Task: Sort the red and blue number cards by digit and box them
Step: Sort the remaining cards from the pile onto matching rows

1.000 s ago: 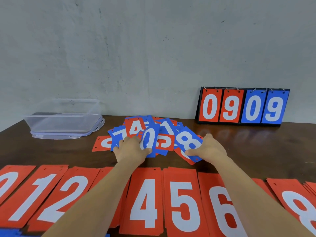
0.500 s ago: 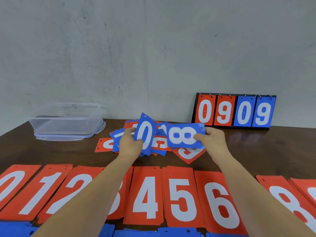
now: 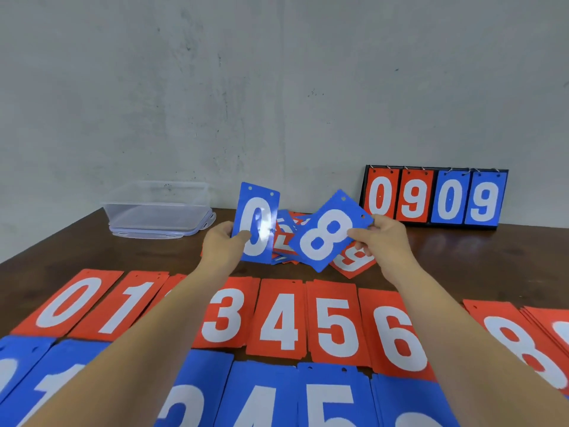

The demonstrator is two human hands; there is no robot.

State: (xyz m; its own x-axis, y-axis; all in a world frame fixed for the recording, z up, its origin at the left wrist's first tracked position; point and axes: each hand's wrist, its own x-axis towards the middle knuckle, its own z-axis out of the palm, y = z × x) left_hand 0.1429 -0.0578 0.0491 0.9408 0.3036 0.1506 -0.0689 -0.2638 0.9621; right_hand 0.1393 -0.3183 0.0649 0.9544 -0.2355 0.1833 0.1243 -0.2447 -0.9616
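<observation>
My left hand (image 3: 223, 246) pinches a blue 0 card (image 3: 257, 223), held upright above the table. My right hand (image 3: 381, 241) pinches a blue 8 card (image 3: 328, 234), tilted and lifted beside it. Behind both lies a loose heap of mixed red and blue cards (image 3: 351, 260), mostly hidden by the held cards. Near me runs a row of red cards (image 3: 334, 322) showing 0, 1, 3, 4, 5, 6 and 8, and under it a row of blue cards (image 3: 261, 396). My forearms cover parts of both rows.
A clear plastic box (image 3: 157, 208) sits on its lid at the back left of the dark wooden table (image 3: 77, 251). A black flip scoreboard (image 3: 435, 197) reading 0909 stands against the grey wall at the back right.
Both hands took the blue 0 and blue 8 off the heap and raised them. The 8 turned from sideways to tilted. The view dropped, bringing the blue row into sight.
</observation>
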